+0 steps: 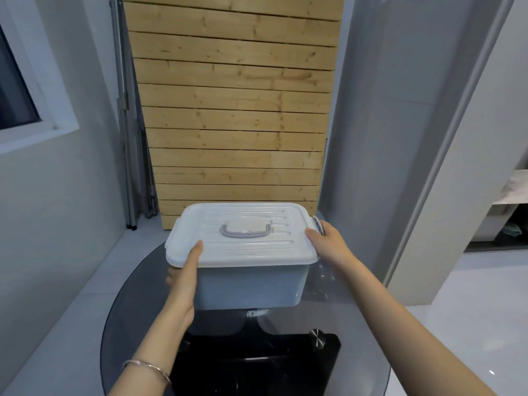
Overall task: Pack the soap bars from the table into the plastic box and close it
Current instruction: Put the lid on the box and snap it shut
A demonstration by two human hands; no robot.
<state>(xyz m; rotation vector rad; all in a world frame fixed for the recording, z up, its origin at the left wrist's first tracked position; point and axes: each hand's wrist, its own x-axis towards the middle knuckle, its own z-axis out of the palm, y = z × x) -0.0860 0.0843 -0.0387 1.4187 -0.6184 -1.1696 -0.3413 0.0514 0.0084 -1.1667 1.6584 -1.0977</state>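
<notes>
Two bare hands grip one plastic box point(251, 284) at centre frame. Left of centre: left hand point(183, 284), bracelet point(147, 367) on its wrist, thumb lying on the white lid point(243, 238), fingers wrapped round the box's left corner. Centre: lid seated flat on the pale blue box, grey handle point(246, 230) folded down; box stands on a round glass table point(357, 310). Right of centre: right hand point(328, 242) clasps the lid's right edge at the latch point(318, 224). Soap bars not visible.
</notes>
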